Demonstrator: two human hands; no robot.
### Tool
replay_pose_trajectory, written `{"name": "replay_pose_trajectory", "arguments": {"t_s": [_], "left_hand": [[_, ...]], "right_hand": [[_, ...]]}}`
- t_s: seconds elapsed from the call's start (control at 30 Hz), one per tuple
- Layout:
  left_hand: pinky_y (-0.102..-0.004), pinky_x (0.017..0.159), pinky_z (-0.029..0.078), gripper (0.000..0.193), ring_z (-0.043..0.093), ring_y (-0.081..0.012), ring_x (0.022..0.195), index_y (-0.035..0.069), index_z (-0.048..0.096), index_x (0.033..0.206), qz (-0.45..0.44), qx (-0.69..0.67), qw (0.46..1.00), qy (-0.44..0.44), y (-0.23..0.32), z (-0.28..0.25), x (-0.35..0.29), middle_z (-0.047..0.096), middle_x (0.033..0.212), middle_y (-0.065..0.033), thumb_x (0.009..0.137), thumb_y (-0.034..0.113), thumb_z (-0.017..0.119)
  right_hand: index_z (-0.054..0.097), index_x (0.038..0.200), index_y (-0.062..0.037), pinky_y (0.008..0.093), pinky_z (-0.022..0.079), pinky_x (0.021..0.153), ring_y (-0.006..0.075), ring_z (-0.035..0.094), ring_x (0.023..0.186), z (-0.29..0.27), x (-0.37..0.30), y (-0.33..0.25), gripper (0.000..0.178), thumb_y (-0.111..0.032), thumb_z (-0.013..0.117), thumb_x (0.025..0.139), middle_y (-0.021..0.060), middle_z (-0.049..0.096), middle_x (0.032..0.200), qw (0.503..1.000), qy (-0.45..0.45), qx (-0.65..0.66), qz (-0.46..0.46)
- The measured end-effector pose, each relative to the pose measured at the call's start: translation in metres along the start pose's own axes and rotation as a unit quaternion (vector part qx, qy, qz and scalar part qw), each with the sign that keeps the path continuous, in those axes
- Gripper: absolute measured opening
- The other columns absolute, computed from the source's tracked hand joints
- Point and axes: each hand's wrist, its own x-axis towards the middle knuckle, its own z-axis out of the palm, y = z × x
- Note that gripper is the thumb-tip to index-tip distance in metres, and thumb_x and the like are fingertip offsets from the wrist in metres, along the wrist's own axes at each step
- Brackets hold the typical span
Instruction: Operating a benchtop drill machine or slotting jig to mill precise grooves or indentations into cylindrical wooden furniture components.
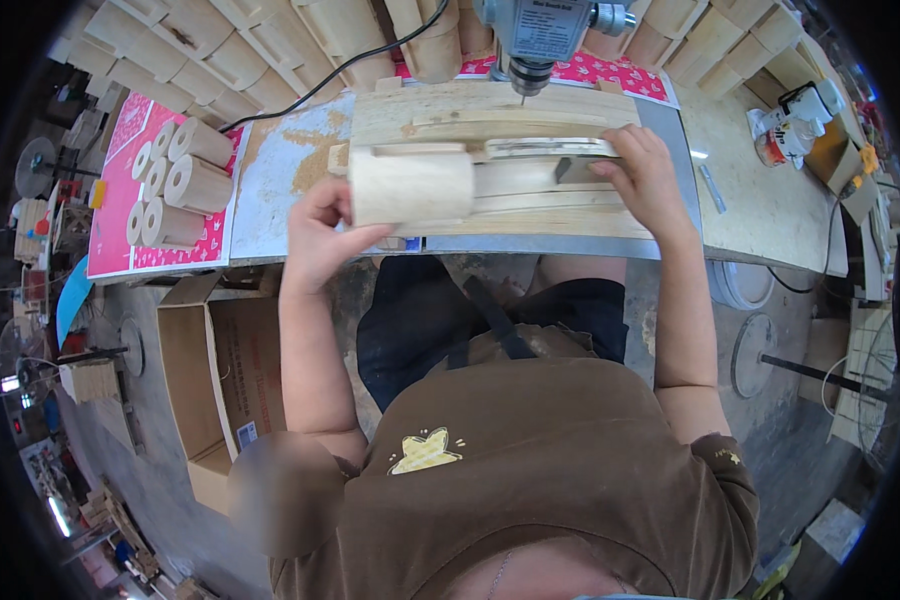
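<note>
A pale wooden cylinder (pixel 412 187) lies sideways on the wooden jig board (pixel 400 112), slightly blurred. My left hand (pixel 325 228) is closed round its left end, thumb along the near side. To the cylinder's right, a pale narrow strip (pixel 550 148) runs along the jig, and a dark flat piece (pixel 575 170) sits just below it. My right hand (pixel 648 172) is closed at the strip's right end, its thumb beside the dark piece. Whether the strip and the dark piece are joined cannot be made out. Behind the jig stands a small bench drill (pixel 545 40), its bit (pixel 523 97) above the board.
Several wooden cylinders with holes (pixel 198 185) stand at the left. More wooden pieces (pixel 340 40) are stacked along the back, crossed by a black cable (pixel 310 92). A container (pixel 778 148) and a slim blue tool (pixel 712 190) lie right. Below are a cardboard box (pixel 185 375) and white bucket (pixel 738 285).
</note>
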Motion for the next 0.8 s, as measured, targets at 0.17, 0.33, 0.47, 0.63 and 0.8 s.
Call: {"name": "replay_pose_trajectory", "arguments": {"t_s": [0.17,0.33,0.47,0.63,0.8], "left_hand": [[-0.0183,0.045,0.035,0.026,0.047,-0.0045,0.050,0.000,0.062,0.080,-0.105,-0.130,0.978,0.127,0.018,0.001,0.002,0.057,0.064,-0.0008,0.071,0.020,0.075],[-0.0195,0.036,0.027,0.036,0.046,-0.0062,0.043,-0.001,0.059,0.086,-0.252,-0.125,0.954,0.099,0.014,0.026,0.015,0.058,0.063,-0.0030,0.078,0.033,0.068],[-0.0204,0.036,0.024,0.038,0.040,-0.0051,0.040,0.000,0.057,0.080,-0.266,-0.144,0.945,0.128,0.013,0.041,0.026,0.053,0.058,-0.0008,0.075,0.035,0.070],[-0.0211,0.036,0.023,0.041,0.038,-0.0050,0.039,-0.001,0.056,0.076,-0.267,-0.144,0.946,0.115,0.014,0.041,0.038,0.051,0.056,-0.0004,0.073,0.036,0.072],[-0.0201,0.035,0.021,0.042,0.038,-0.0043,0.040,-0.001,0.058,0.086,-0.277,-0.124,0.946,0.112,0.011,0.044,0.037,0.053,0.060,0.0004,0.077,0.038,0.069]], "right_hand": [[0.058,0.091,-0.0041,0.0387,0.039,0.074,0.0283,0.051,0.083,-0.003,-0.005,-0.007,0.025,-0.017,0.067,0.072,0.0081,0.056,0.085,0.999,-0.016,0.004,0.031],[0.058,0.092,-0.0046,0.0367,0.041,0.072,0.0278,0.051,0.082,0.004,-0.005,-0.020,0.026,-0.017,0.067,0.072,0.0078,0.056,0.084,1.000,0.007,0.018,0.019],[0.058,0.092,-0.0046,0.0365,0.041,0.072,0.0280,0.051,0.082,0.000,-0.008,-0.017,0.025,-0.016,0.067,0.071,0.0081,0.056,0.084,0.999,0.002,0.007,0.037],[0.058,0.092,-0.0039,0.0375,0.041,0.072,0.0286,0.051,0.081,-0.002,-0.011,-0.012,0.026,-0.014,0.068,0.070,0.0091,0.056,0.083,0.999,0.000,0.017,0.038],[0.057,0.091,-0.0032,0.0378,0.041,0.072,0.0289,0.051,0.080,-0.006,-0.011,-0.016,0.026,-0.013,0.068,0.070,0.0095,0.056,0.082,0.999,0.000,0.017,0.041]]}}
